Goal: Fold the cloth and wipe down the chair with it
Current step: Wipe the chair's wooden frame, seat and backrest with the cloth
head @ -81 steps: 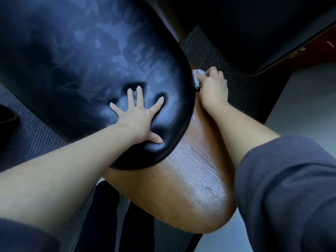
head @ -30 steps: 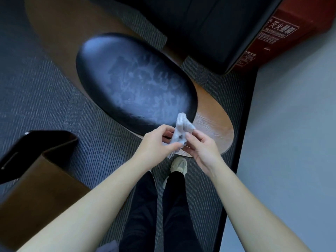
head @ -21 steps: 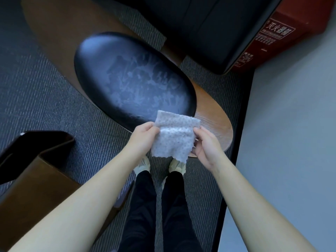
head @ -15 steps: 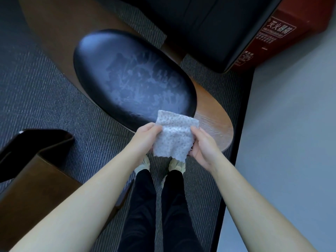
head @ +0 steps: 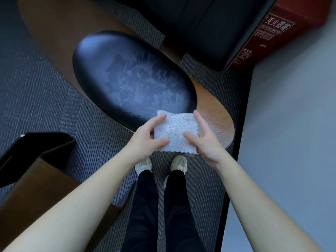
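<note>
Cloth (head: 175, 132) noted as white, with a dimpled, knobbly weave, roughly square, and a scalloped lower edge. It is held flat and spread in the air between both hands, over the near end of the chair (head: 131, 79).

My left hand (head: 145, 140) grips the left side of the cloth: the thumb lies across the top face and the index finger reaches up along the edge. The other fingers are curled underneath, out of sight. My right hand (head: 205, 142) grips the right side in the same way, thumb pressed on top, index finger straight along the edge, the rest behind the fabric.

The chair has an oval black pad, smooth and glossy, with pale cloudy streaks across its middle. The pad sits on a curved wooden shell (head: 218, 122) with visible grain, rounded at the near end.

Below it is ribbed grey carpet (head: 45, 99). Pale shoes (head: 179, 163) stand just short of the shell. A second chair (head: 41, 171) in brown wood with a black pad is at lower left. A red box (head: 283, 26) with printed characters stands at upper right, beside a dark smooth-sided unit (head: 209, 28).
</note>
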